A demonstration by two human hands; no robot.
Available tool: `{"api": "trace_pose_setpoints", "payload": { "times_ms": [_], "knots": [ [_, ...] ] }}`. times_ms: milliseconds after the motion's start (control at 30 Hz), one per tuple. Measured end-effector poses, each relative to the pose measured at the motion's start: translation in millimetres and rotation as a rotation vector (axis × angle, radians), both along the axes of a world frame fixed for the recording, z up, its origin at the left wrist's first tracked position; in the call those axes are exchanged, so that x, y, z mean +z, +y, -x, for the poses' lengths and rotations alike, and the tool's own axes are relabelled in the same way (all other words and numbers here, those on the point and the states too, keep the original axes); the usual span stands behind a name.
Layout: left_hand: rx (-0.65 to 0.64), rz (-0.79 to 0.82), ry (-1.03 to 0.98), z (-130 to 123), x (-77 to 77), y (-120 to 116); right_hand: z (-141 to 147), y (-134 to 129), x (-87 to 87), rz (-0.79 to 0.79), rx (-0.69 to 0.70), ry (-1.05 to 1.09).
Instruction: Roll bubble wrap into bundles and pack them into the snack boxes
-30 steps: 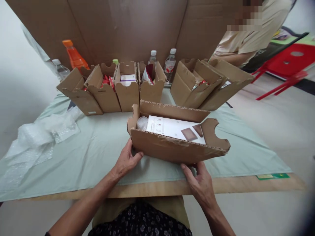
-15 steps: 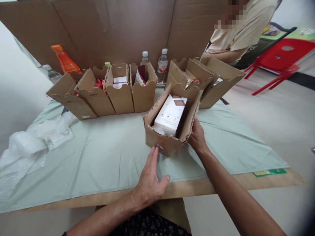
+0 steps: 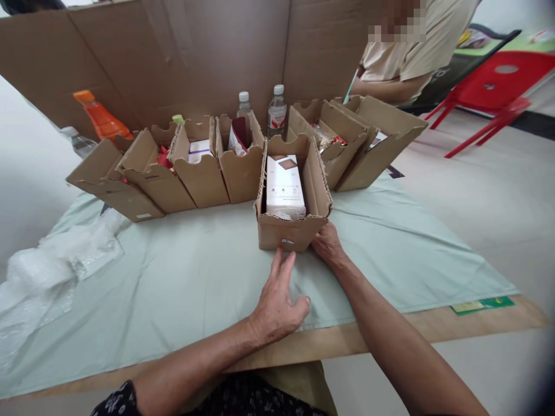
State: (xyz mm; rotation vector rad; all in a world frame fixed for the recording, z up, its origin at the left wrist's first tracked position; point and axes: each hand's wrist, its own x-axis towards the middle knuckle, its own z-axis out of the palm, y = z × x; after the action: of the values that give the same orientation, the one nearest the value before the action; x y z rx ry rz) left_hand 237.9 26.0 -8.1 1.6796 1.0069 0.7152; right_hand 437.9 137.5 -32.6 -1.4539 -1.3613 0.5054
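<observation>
An open-topped cardboard bin (image 3: 288, 234) stands on the green cloth in front of the row of similar bins. Inside it lies a white printed box (image 3: 282, 184), with something in clear bubble wrap (image 3: 286, 212) at its near end. My left hand (image 3: 280, 303) is open, its fingers stretched forward and the fingertips at the bin's lower front wall. The thumb stands apart from them. At the bin's lower right side is my right hand (image 3: 328, 242); its fingers are largely hidden by the bin, so their grip does not show.
Several cardboard bins (image 3: 247, 173) with packets and boxes line the back. Behind them stand clear bottles (image 3: 276, 112) and an orange bottle (image 3: 102, 118) before a cardboard wall (image 3: 217, 52). Bubble wrap (image 3: 43, 271) lies left. A person (image 3: 411, 63) sits beyond, near a red chair (image 3: 498, 86).
The bin has turned straighter and shifted toward the row, its far end now close to the neighbouring bins. Both my hands have moved with it.
</observation>
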Motion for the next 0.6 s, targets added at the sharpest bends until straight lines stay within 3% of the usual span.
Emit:
{"api": "trace_pose_setpoints", "payload": {
  "times_ms": [167,300,400,600],
  "knots": [
    [-0.003,0.044,0.014,-21.6,3.6,13.6,-14.6,-0.2,-1.5,-0.013,0.021,0.025],
    [0.034,-0.016,-0.001,-35.0,1.0,33.1,-34.1,-0.9,-5.0,-0.026,-0.124,0.061],
    [0.062,-0.034,0.004,-44.0,1.3,55.1,-42.8,0.4,-6.9,-0.021,-0.184,0.052],
    [0.107,-0.059,0.081,-66.0,4.1,110.2,-37.7,-0.8,-6.9,-0.011,-0.163,-0.024]
  ]
}}
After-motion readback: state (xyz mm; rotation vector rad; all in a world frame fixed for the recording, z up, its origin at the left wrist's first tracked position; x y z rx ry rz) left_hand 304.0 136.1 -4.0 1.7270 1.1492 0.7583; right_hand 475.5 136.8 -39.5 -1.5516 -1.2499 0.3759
